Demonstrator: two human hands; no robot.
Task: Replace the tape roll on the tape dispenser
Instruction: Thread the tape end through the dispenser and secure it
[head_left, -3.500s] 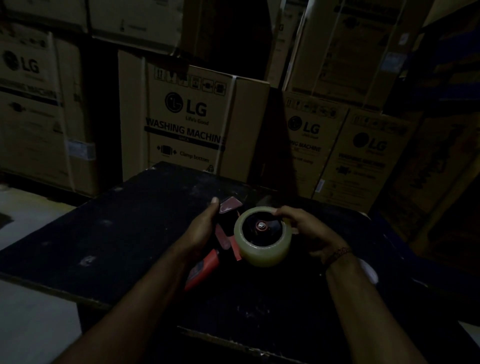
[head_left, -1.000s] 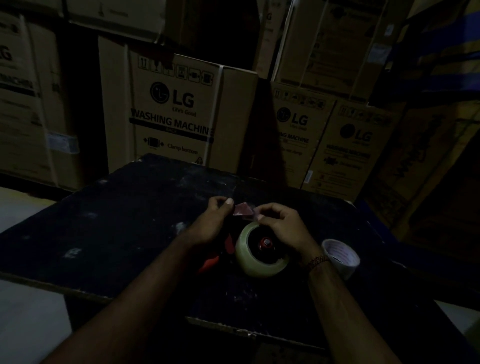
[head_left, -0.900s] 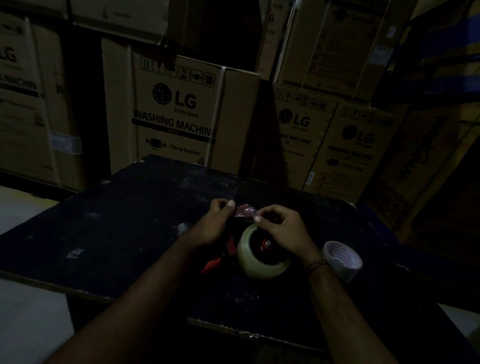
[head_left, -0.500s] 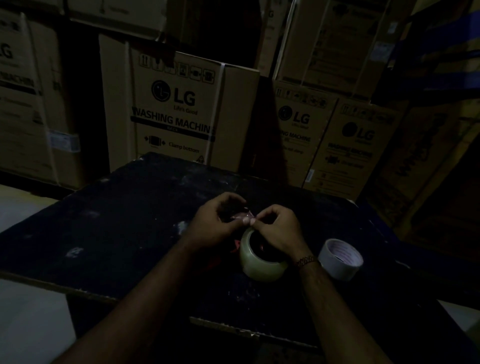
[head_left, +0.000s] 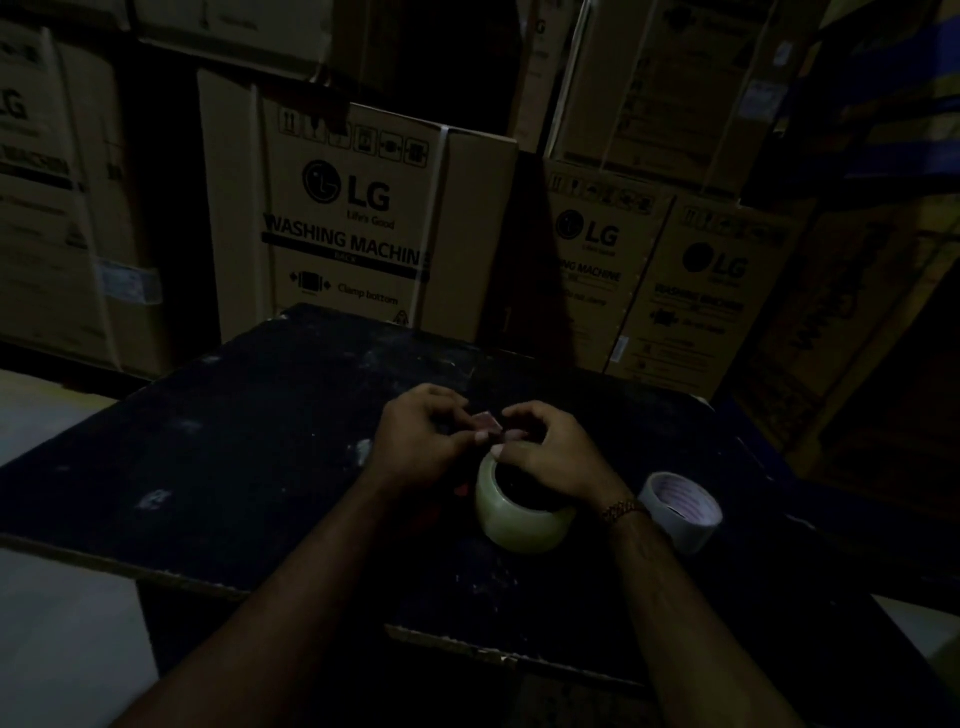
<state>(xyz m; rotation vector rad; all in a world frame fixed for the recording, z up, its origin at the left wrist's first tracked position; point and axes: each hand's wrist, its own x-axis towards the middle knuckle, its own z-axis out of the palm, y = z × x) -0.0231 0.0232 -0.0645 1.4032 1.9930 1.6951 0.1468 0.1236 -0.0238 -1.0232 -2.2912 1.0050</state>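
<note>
Both forearms reach in from the near edge and meet over the middle of the dark desk (head_left: 249, 415). The left hand (head_left: 415, 441) is curled, fingers bent inward, its thumb and fingertips pinched on a small reddish part of the tape dispenser (head_left: 487, 422) at the point where the two hands touch. The right hand (head_left: 550, 457) is also curled, its fingertips closed at that same spot and its palm lying over the top of the tape roll (head_left: 519, 519); the light is too dim to say what exactly the right fingertips hold. A bracelet (head_left: 621, 508) circles the right wrist. The pale, clear roll stands on its side just under the right hand, with a trace of red showing on its left. A second white roll (head_left: 680, 509) lies on the desk just right of the right wrist. The black desk top is scuffed with pale marks. Beyond it, stacked cardboard boxes (head_left: 353, 223) printed "LG Washing Machine" fill the dark room.
</note>
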